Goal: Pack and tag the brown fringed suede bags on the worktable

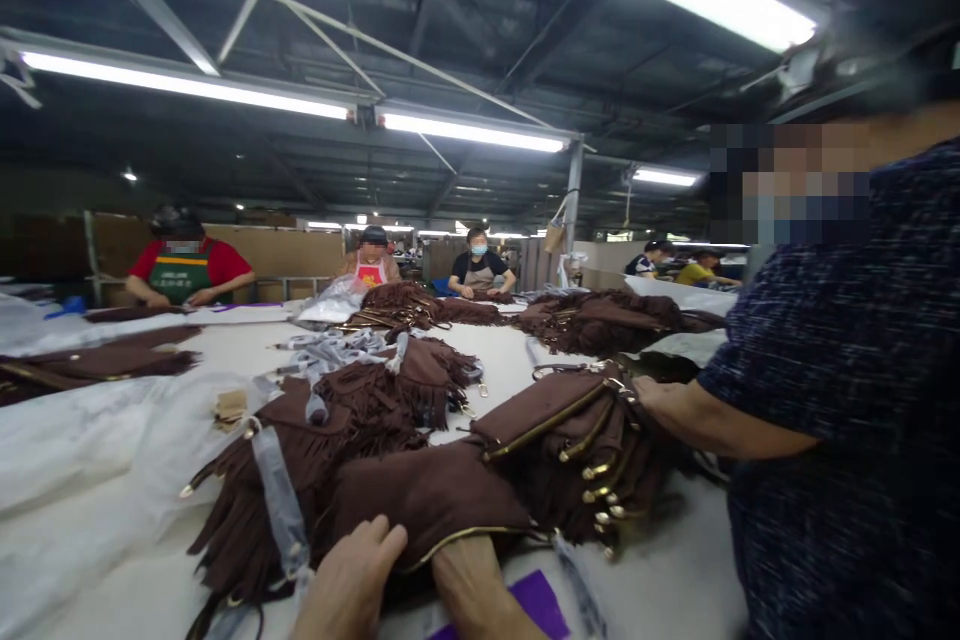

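Observation:
A brown suede bag (427, 495) with fringe and a gold zip lies at the near edge of the white table (112, 480). My left hand (352, 580) rests on its near left corner, fingers curled over the suede. My right forearm (472, 590) runs under the bag's zip edge, and the hand itself is hidden beneath it. More brown fringed bags (360, 400) lie heaped just behind. A stack of the same bags (577, 430) stands to the right, with a co-worker's hand (649, 390) on it.
A co-worker in a dark patterned shirt (847, 400) stands close on the right. A purple sheet (536, 600) lies beside my right arm. Clear plastic sheeting (67, 440) covers the table's left. Other people (184, 270) work at the far side among further piles of bags (607, 315).

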A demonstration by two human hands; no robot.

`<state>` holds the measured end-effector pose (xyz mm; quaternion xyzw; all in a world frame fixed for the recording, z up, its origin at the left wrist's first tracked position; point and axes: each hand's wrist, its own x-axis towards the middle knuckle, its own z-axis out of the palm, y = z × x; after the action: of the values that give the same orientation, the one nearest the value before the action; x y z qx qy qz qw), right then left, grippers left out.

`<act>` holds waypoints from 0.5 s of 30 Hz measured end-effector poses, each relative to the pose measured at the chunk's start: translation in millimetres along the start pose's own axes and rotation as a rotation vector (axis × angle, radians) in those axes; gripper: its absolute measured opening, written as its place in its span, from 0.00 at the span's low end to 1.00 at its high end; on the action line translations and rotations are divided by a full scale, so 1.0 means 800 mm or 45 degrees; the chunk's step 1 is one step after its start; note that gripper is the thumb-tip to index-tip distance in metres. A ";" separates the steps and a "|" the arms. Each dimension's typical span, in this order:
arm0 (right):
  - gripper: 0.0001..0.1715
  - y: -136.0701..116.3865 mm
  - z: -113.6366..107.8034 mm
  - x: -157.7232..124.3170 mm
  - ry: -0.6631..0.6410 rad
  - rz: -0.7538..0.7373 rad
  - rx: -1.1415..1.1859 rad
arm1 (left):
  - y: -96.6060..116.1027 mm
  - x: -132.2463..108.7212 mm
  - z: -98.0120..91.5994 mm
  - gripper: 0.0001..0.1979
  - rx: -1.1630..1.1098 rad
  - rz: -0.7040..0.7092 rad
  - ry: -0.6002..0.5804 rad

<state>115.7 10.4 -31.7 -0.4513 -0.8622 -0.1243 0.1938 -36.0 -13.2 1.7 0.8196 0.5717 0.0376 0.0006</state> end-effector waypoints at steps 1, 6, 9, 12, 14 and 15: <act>0.17 0.007 -0.006 -0.012 -0.077 -0.020 0.002 | -0.005 0.000 0.010 0.27 0.010 -0.007 -0.005; 0.21 0.081 -0.073 -0.078 -0.139 0.093 0.148 | -0.004 -0.004 -0.002 0.26 0.011 0.027 -0.084; 0.31 0.135 -0.102 -0.098 -0.286 0.290 0.100 | 0.026 -0.007 -0.029 0.20 -0.034 0.096 -0.034; 0.32 0.163 -0.101 -0.108 -0.392 0.230 0.127 | 0.075 -0.004 -0.037 0.17 -0.290 0.237 -0.001; 0.27 0.167 -0.094 -0.113 -0.399 0.217 0.133 | 0.110 0.002 -0.032 0.15 -0.457 0.290 -0.043; 0.24 0.166 -0.092 -0.116 -0.396 0.223 0.124 | 0.128 0.006 -0.029 0.15 -0.513 0.286 -0.064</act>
<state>289.5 -11.2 -2.4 -0.5285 -0.8442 0.0061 0.0898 59.9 -45.1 29.5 0.8620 0.4577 0.1305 0.1744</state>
